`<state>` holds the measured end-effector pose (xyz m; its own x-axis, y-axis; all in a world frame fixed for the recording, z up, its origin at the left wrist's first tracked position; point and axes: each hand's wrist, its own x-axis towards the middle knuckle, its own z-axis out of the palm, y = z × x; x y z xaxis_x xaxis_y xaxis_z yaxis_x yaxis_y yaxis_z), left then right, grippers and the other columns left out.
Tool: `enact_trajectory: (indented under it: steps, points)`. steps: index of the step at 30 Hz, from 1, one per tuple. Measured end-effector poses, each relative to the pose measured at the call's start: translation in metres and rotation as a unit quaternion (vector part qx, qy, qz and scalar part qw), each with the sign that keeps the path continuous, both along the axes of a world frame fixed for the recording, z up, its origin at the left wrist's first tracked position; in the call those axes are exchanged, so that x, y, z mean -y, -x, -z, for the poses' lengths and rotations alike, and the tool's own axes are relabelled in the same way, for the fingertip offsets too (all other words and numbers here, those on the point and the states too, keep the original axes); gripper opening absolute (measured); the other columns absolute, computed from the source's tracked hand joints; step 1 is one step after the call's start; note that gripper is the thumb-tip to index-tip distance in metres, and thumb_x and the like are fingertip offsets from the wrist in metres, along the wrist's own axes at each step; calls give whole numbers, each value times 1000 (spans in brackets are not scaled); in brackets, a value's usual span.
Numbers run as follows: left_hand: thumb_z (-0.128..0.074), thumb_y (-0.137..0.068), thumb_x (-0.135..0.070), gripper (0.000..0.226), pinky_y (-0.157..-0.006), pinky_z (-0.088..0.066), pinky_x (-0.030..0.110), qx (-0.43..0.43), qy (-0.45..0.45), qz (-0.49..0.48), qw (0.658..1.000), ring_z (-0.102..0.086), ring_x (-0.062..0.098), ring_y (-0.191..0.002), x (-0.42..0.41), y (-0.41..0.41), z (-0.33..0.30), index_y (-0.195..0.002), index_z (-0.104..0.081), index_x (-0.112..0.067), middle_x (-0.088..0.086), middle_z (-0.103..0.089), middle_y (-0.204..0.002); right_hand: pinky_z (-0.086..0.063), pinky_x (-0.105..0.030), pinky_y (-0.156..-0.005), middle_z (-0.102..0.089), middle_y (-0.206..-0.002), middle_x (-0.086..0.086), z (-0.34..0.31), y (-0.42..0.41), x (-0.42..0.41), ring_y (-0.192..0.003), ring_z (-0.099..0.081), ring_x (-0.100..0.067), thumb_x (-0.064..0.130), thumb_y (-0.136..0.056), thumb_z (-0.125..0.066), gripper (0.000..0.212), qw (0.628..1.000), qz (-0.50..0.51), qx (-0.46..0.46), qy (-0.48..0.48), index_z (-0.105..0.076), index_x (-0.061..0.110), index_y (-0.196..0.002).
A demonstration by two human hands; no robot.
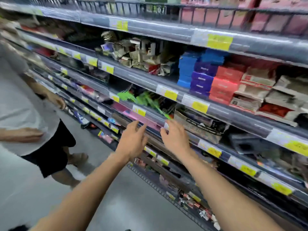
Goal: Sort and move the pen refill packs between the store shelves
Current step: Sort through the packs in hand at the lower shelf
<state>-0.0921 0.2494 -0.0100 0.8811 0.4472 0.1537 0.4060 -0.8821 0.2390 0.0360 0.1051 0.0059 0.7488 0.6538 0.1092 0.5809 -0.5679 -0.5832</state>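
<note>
Head view: left hand (133, 140) and right hand (175, 137) outstretched, fingers spread, empty.

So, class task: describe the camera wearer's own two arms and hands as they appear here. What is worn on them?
Nothing shows on either. The left hand and right hand are bare, with no gloves, and no rings visible on the fingers. Both forearms are uncovered right down to the frame's bottom edge: no sleeves, watch or wristband in view. Motion blur hides finer detail.

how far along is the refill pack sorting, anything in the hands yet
Done: nothing that the blurred view shows. In hand: left hand and right hand are both open and empty, reaching toward the pink packs at the shelf edge. Left: grasping and moving packs.
</note>
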Motion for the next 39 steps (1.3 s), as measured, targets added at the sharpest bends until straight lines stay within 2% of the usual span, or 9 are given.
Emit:
enact_trajectory:
  steps: [10, 17, 23, 28, 30, 33, 35, 37, 39]
  points:
    - [-49, -105, -39, 67, -121, -31, 53, -77, -6, 97, 992, -24, 45, -154, -115, -73, 13, -165, -25, -17, 30, -17, -168, -46, -46, -99, -55, -139, -18, 20, -36, -128, -129, -47, -38, 40, -102, -53, 60, 980, 174, 57, 77, -41, 6, -150]
    - [-45, -106, -33, 68, -122, -27, 55, -93, 0, 145, 985, -18, 42, -157, -138, -99, 30, -165, -20, -13, 30, -17, -168, -52, -42, -86, -72, -112, -15, 28, -58, -157, -104, -68, -37, 42, -99, -55, 44, 949, 215, 140, 185, -61, 13, -132]
    - [-45, -106, -31, 60, -120, -32, 53, -67, 48, 177, 981, -31, 45, -148, -138, -101, 42, -161, -28, -13, 29, -29, -162, -54, -43, -69, -75, -93, -19, 22, -59, -155, -90, -69, -42, 15, -96, -53, 24, 946, 256, 132, 150, -74, 8, -105]
    - [-51, -107, -24, 38, -106, -41, 42, 44, 186, 179, 965, -51, 36, -124, -142, -112, 31, -138, -59, -4, 19, -57, -130, -53, -45, -61, -71, -77, -24, 5, -42, -162, -76, -68, -43, 0, -91, -58, 15, 929, 329, 170, 20, -72, -3, -87]
    - [-49, -110, -29, 36, -97, -45, 33, 47, 393, 121, 910, -60, 30, -120, -139, -119, 10, -134, -65, -7, 16, -66, -127, -55, -45, -72, -75, -92, -19, 3, -22, -166, -88, -69, -39, 2, -95, -58, 18, 918, 347, 188, -31, -74, -2, -102]
    - [-42, -110, -46, 49, -77, -55, 31, 24, 743, 39, 667, -67, 23, -98, -134, -123, -23, -128, -64, -6, 14, -71, -116, -59, -43, -89, -75, -113, -16, 13, 20, -174, -100, -71, -31, 0, -94, -65, 29, 909, 316, 247, -111, -69, -6, -122]
    - [-41, -108, -54, 55, -89, -56, 33, 13, 837, 32, 546, -66, 23, -104, -138, -120, -35, -128, -60, -6, 14, -70, -115, -60, -42, -88, -76, -113, -16, 25, 44, -181, -99, -72, -30, -2, -93, -67, 30, 900, 301, 283, -139, -69, -7, -123]
    - [-49, -107, -45, 41, -104, -51, 40, 2, 858, 36, 512, -67, 27, -112, -141, -115, -39, -122, -61, -8, 15, -71, -113, -59, -46, -88, -75, -114, -17, 33, 58, -184, -100, -72, -33, -3, -91, -69, 29, 898, 281, 306, -144, -70, -8, -120]
    - [-57, -106, -25, 21, -97, -54, 38, 7, 851, 16, 525, -71, 25, -99, -140, -112, -42, -100, -68, -9, 11, -73, -95, -56, -48, -95, -71, -123, -19, 37, 65, -180, -109, -70, -35, 5, -94, -69, 32, 910, 234, 306, -155, -68, -8, -123]
